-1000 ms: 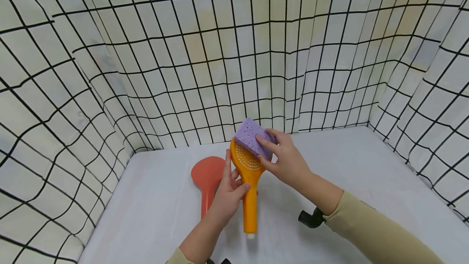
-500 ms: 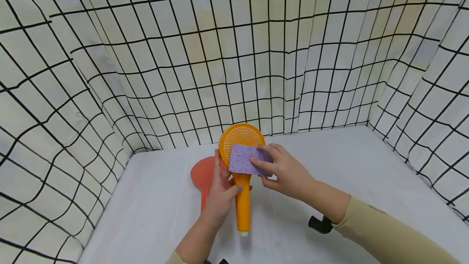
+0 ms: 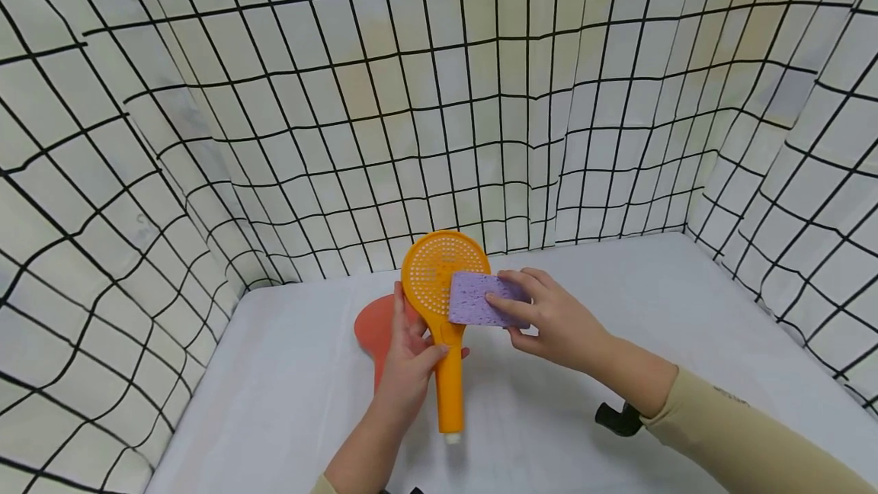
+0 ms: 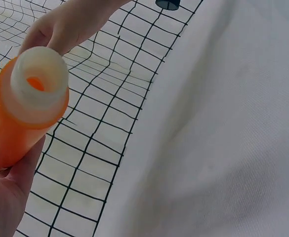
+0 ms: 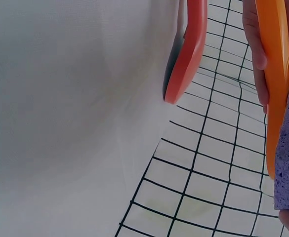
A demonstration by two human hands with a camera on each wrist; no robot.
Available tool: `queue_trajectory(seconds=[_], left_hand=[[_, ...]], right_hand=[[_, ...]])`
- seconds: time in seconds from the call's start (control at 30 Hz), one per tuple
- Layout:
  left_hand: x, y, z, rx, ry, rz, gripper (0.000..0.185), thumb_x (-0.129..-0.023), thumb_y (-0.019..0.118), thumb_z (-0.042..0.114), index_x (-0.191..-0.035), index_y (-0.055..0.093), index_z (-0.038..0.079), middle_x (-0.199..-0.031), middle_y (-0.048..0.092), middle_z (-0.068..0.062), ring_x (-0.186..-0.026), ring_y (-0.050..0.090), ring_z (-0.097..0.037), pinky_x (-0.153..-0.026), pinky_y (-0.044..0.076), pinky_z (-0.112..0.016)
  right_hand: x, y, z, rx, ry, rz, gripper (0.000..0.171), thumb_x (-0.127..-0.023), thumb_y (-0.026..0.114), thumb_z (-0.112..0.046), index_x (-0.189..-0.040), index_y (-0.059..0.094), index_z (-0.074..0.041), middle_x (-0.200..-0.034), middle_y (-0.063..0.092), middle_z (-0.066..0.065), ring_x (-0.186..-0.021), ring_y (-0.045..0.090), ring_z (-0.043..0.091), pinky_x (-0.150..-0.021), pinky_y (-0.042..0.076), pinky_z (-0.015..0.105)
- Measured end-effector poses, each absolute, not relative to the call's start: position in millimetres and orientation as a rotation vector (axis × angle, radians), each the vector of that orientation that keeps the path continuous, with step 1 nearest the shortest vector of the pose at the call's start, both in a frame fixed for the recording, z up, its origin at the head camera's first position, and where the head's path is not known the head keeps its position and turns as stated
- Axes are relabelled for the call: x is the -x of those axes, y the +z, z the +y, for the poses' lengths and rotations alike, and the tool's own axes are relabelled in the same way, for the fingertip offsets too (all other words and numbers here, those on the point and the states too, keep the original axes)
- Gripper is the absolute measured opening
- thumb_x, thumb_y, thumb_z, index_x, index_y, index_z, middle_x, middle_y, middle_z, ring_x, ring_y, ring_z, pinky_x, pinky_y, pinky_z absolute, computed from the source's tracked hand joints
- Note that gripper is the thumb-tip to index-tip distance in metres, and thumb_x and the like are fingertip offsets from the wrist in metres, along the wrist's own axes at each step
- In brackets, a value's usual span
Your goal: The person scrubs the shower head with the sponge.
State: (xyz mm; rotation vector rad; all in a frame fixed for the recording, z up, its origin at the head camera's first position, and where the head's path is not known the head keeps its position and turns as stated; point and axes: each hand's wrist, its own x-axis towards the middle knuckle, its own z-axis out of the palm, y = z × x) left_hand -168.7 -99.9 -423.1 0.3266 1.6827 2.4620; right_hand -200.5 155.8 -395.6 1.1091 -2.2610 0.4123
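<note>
An orange handheld shower head [image 3: 434, 273] with a round, perforated face is held upright over the table. My left hand [image 3: 409, 368] grips it near the neck, thumb across the handle and the index finger stretched along the rim. In the left wrist view, the handle's hollow white end [image 4: 38, 81] points toward the camera. My right hand [image 3: 559, 322] pinches a purple sponge [image 3: 473, 299], which overlaps the lower right of the face. The right wrist view shows the sponge [image 5: 288, 158] right against the shower head's edge [image 5: 273, 74].
A red paddle-shaped piece [image 3: 373, 326], much like a shower head, lies on the white table [image 3: 288, 372] behind my left hand. White walls with a black grid [image 3: 453, 136] enclose the table's back and sides. A black wrist-camera part [image 3: 617, 419] shows under my right forearm.
The sponge has moved down from the top of the perforated face, then right to its lower right edge. The shower head has shifted slightly left. Both hands have kept their hold.
</note>
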Motion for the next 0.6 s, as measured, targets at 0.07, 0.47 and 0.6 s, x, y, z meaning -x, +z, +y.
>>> queue_trajectory(seconds=[0.07,0.47,0.6], left_hand=[[168,-423,-101,-0.325,2.452,1.686,0.106,-0.092,0.046,-0.016,-0.149,0.0,0.061,-0.157,0.032,-0.005,-0.13,0.052,-0.035,-0.093,0.052,-0.05],[165,-425,-100,-0.373,2.352,1.698,0.104,-0.093,0.051,-0.013,-0.15,0.001,0.06,-0.157,0.031,-0.005,-0.13,0.05,-0.034,-0.094,0.052,-0.049],[165,-425,-100,-0.394,2.354,1.688,0.105,-0.093,0.05,-0.013,-0.15,0.001,0.06,-0.158,0.029,-0.002,-0.131,0.047,-0.034,-0.097,0.051,-0.048]], right_hand=[[202,-394,156,-1.082,0.457,-2.248,0.053,-0.079,0.078,-0.019,-0.131,0.067,-0.018,-0.138,0.053,0.014,-0.124,0.049,0.033,-0.098,0.051,0.045],[224,-374,146,-0.821,0.622,-2.3,0.056,-0.085,0.074,-0.017,-0.139,0.059,-0.017,-0.146,0.043,0.017,-0.131,0.042,0.035,-0.102,0.047,0.047],[226,-378,147,-0.845,0.599,-2.307,0.058,-0.085,0.077,-0.017,-0.14,0.058,-0.017,-0.145,0.042,0.02,-0.13,0.041,0.038,-0.102,0.048,0.049]])
